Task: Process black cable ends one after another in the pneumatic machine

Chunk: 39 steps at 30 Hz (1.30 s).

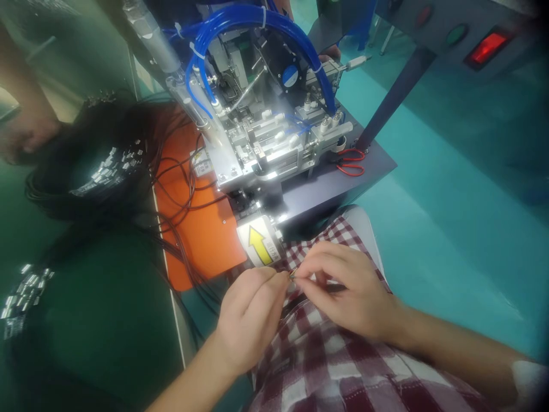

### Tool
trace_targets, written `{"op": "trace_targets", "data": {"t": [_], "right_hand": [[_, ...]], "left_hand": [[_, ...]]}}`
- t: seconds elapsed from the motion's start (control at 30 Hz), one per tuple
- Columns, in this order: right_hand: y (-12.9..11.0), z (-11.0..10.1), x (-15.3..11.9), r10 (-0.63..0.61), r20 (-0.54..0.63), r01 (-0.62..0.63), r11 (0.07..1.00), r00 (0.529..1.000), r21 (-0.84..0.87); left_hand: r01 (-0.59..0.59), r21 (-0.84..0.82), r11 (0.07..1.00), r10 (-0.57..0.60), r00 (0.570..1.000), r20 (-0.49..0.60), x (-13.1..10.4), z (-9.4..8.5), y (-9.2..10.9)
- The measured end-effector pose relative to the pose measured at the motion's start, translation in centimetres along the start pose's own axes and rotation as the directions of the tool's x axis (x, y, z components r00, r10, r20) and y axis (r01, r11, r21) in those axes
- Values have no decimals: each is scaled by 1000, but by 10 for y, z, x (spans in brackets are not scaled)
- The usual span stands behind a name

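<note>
My left hand (253, 317) and my right hand (349, 289) meet above my lap, their fingertips pinched close together. Between them shows a small bit of thin wires (293, 276), yellowish and dark. Both hands are closed on these wires, though the fingers hide most of them. A dark cable (306, 303) runs beneath the hands across the checked cloth. Just beyond my fingertips is a white label with a yellow arrow (259, 243), on the front of a metal machine (274, 149).
Black cables (184, 200) cross an orange board (197, 246) on the left. Bundles of cables with shiny ends (109, 171) lie on a green surface (115, 309). Red-handled cutters (352, 162) rest beside the machine. Another person's hand (30, 131) is at the far left.
</note>
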State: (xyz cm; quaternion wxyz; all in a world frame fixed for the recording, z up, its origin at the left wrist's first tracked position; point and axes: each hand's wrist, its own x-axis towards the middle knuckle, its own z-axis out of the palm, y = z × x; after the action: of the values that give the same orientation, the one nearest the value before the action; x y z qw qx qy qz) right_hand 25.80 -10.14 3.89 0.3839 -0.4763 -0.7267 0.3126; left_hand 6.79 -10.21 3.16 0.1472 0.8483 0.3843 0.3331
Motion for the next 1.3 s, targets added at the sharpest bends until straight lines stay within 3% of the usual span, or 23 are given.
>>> {"op": "trace_targets", "data": {"t": [0.1,0.23,0.43,0.63,0.73,0.87,1.0,1.13,1.3], "right_hand": [[2,1,-1,71,41,-74,993,997,89],[3,4,0,179,58,-187,955,982,228],[1,11,5,298,95,-311,876,950,367],[2,14,8,422,219,-472,727,880,498],[3,16,7,461,238,-511,673,855,535],[4,19,7,482,270,-542,617,833,570],[3,19,9,460,288,-535,612,840,583],[3,18,12,456,318,-549,580,831,602],[4,24,12,475,385,-598,476,792,644]], "left_hand": [[40,-67,997,-39,999,12,2,0,2],[255,-225,940,-241,966,89,6,-1,6],[492,-349,798,-463,870,170,8,-1,8],[669,-502,548,-622,727,290,11,-2,8],[694,-525,494,-653,694,303,11,-2,8],[695,-532,484,-655,691,307,10,-1,7],[710,-535,458,-667,672,320,8,-1,7],[734,-558,388,-684,635,359,8,-2,5],[719,-624,307,-690,620,375,6,0,-1]]}}
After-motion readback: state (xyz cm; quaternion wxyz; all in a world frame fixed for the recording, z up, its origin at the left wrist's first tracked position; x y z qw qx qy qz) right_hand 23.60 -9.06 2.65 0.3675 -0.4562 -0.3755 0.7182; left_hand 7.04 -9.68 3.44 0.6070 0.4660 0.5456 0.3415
